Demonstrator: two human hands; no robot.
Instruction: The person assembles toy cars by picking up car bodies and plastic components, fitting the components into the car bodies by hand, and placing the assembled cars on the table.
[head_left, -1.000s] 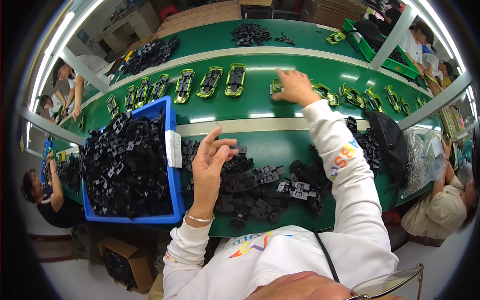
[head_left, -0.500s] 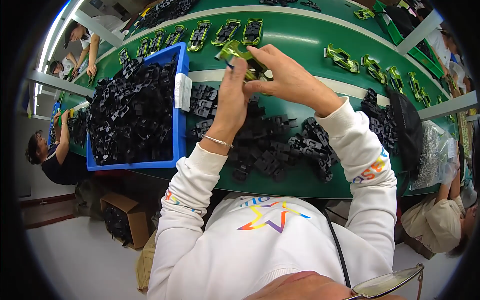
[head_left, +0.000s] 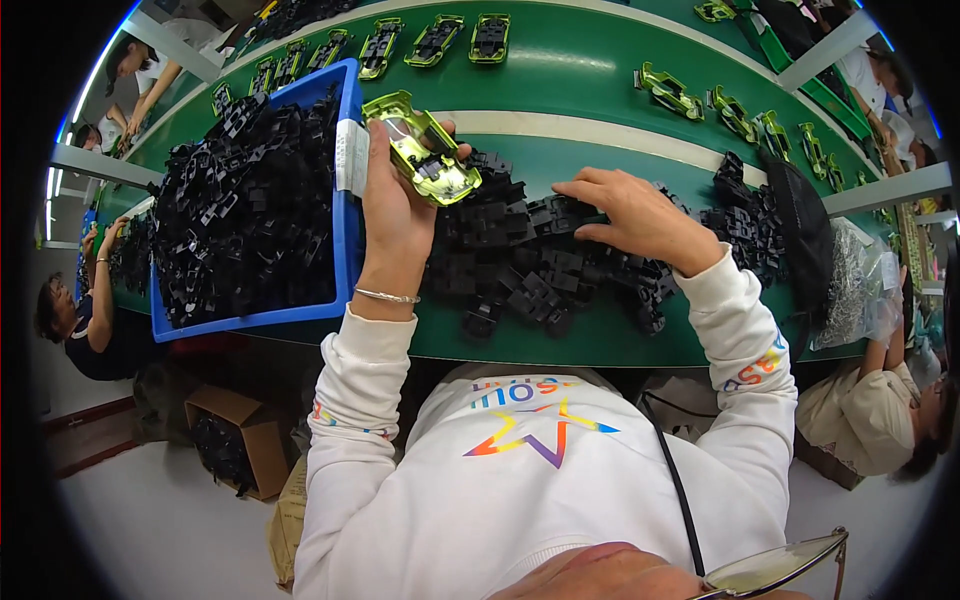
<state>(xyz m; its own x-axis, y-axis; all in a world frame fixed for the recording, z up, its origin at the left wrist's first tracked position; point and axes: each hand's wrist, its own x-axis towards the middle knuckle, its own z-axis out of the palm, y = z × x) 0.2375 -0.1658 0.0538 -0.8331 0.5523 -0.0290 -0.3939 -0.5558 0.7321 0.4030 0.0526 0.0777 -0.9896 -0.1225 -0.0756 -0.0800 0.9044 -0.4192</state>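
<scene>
My left hand (head_left: pixel 397 200) is closed around a lime-green toy car body shell (head_left: pixel 420 150), its hollow inside turned up. The shell is held beside the rim of a blue bin (head_left: pixel 347 240). Over a heap of black plastic car parts (head_left: pixel 545 270), my right hand (head_left: pixel 640 215) reaches in from the right. Its thumb and fingers are apart, with nothing seen between them. The fingertips are close to the parts at the heap's far side; whether they touch any, I cannot tell.
Black parts (head_left: pixel 250 210) fill the blue bin on the left. Green car bodies with black parts in them stand on the belt (head_left: pixel 560 65) at far left; green shells (head_left: pixel 668 92) lie at far right. A black bag (head_left: pixel 800 240) and a clear bag of metal pieces (head_left: pixel 850 285) sit right. Co-workers are at both sides.
My hands have parted. The left has lowered toward the bin with the green shell, now showing its inside; the right has let go of it and moved right and down over the black parts.
</scene>
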